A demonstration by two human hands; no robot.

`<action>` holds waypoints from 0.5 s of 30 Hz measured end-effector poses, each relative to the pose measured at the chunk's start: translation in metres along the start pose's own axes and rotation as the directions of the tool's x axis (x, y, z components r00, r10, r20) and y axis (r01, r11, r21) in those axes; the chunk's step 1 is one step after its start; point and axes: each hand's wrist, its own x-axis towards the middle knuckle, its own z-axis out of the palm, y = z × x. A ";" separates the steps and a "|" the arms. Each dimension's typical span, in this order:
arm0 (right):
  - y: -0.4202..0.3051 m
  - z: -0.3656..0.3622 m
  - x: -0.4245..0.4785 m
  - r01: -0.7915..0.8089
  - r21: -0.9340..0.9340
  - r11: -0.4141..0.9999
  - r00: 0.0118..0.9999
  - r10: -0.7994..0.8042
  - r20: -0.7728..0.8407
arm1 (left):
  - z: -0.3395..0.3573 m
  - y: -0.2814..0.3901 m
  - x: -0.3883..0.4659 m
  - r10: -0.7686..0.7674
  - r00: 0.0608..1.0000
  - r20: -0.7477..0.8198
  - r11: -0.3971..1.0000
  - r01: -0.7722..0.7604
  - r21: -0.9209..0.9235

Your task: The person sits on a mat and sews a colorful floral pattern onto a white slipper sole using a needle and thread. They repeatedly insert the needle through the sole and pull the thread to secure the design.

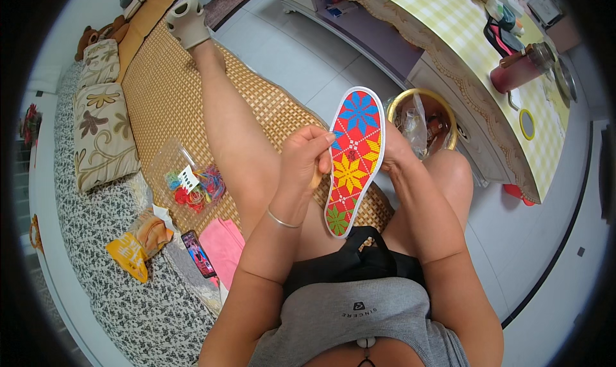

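Observation:
An embroidered shoe insole is held up over my lap, its patterned face towards me. It is red with blue, yellow and green stitched flowers and a white edge. My left hand has its thumb and curled fingers at the insole's left edge; whether a needle is between them cannot be seen. On the other side, my right hand supports the insole from behind, its fingers hidden by it. To the left, coloured embroidery threads and a white card with holes lie in a clear plastic tray.
A woven mat lies under my legs. Left are a pink cloth, a smartphone, a yellow food bag and cushions. At right stand a gold-rimmed bin and a cloth-covered cabinet bearing a flask.

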 end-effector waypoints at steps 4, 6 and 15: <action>-0.008 0.015 -0.006 0.165 -0.182 0.969 0.947 -0.207 -0.244 | -0.004 -0.003 0.003 0.051 0.997 -0.066 0.999 -0.049 0.023; -0.009 0.008 -0.005 0.448 -0.537 0.715 0.702 -0.653 -0.284 | -0.006 -0.003 0.004 0.082 0.991 -0.109 0.996 -0.078 0.040; 0.011 0.019 -0.004 0.567 -0.818 -0.095 0.458 -0.789 0.410 | 0.003 -0.008 0.001 0.172 0.980 -0.096 0.977 -0.158 0.145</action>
